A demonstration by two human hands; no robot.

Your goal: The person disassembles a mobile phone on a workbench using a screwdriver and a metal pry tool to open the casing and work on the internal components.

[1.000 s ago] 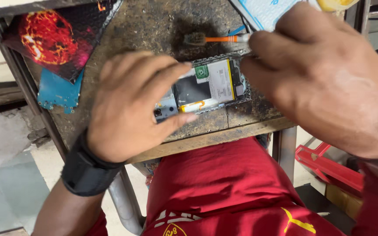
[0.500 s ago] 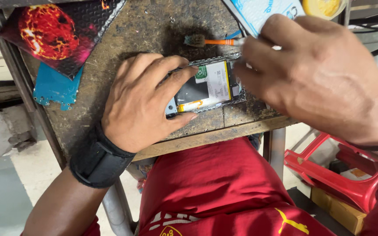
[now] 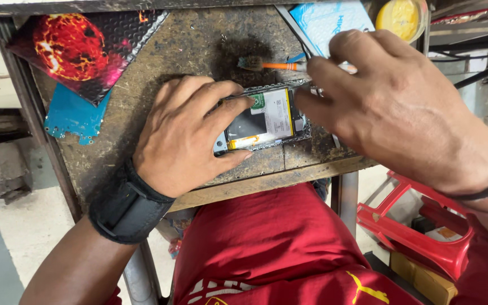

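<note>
Your left hand (image 3: 184, 135) presses flat on the opened phone (image 3: 264, 118) near the table's front edge; its long axis runs left-right, your right hand (image 3: 391, 107) pinching at its right end.

My left hand (image 3: 184, 135) covers the left end of the opened phone with its exposed battery (image 3: 264, 118). My right hand (image 3: 393, 107) hides the orange-handled brush's (image 3: 272, 65) far end, whatever its fingertips grip.

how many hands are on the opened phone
2. The left hand presses down on the left end of the opened phone; the right hand touches its right end with the fingertips. No other person's hands show.
</note>
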